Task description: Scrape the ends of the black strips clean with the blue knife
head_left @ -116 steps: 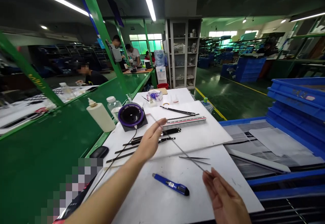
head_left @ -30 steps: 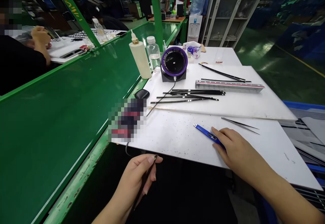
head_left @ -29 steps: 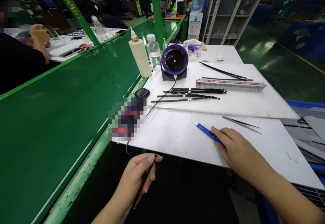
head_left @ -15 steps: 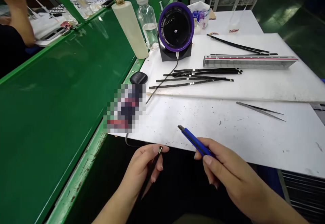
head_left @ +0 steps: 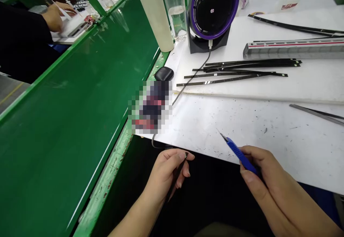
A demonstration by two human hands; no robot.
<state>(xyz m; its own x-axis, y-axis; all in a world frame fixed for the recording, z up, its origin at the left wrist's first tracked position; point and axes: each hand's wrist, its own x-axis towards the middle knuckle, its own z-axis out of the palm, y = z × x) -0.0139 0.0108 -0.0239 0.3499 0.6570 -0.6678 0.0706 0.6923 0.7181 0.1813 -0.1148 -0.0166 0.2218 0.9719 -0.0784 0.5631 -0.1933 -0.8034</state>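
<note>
My left hand (head_left: pixel 172 167) is at the table's front edge, pinching a thin black strip (head_left: pixel 176 176) between thumb and forefinger. The strip's tip shows at the fingertips and its length runs down along the palm, partly hidden against the dark background. To the right, my right hand (head_left: pixel 264 174) is closed round a blue utility knife (head_left: pixel 240 155). Its blade sticks out at the upper left, over the white table, apart from the strip. Beyond both hands, several similar black strips (head_left: pixel 236 74) lie on a white foam sheet (head_left: pixel 255 92).
A round purple-rimmed fan (head_left: pixel 212 11) stands behind the strips, its cable (head_left: pixel 192 68) trailing forward. Tweezers (head_left: pixel 317 113) and a clear ruler-like bar (head_left: pixel 292 49) lie rightward. A bottle (head_left: pixel 177 15), pale roll (head_left: pixel 156 18) and black case (head_left: pixel 164 73) line the green partition (head_left: pixel 88 104). Beyond it, a co-worker's hand (head_left: pixel 57 17) shows.
The view has shifted, so the table's things sit further right. The knife has turned, with its blade now edge-on, and moved slightly away from my left hand, which still pinches the strip.
</note>
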